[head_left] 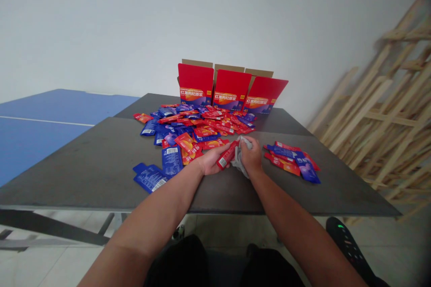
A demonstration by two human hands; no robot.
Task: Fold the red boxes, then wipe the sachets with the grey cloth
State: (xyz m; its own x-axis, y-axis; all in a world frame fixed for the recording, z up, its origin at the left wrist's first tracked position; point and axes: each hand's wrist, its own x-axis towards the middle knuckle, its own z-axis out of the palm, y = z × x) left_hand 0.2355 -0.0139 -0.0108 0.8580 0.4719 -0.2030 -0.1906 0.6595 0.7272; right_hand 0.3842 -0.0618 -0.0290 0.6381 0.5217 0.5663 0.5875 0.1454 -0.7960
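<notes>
My left hand (213,160) is closed around a red pouch (227,156), its barcode end toward me. Pressed against the pouch's far end is a grey cloth (239,161), bunched in my closed right hand (252,154). Just beyond my hands spreads a heap of red and blue pouches (205,122). A blue pouch (151,178) lies apart near my left forearm. To the right of my right hand sits a smaller pile of red and blue pouches (292,161).
Three open red cartons (232,86) stand in a row at the back of the dark table (111,161). On the left is a blue table (43,130) with a white line. Wooden frames (390,116) lean against the wall at the right.
</notes>
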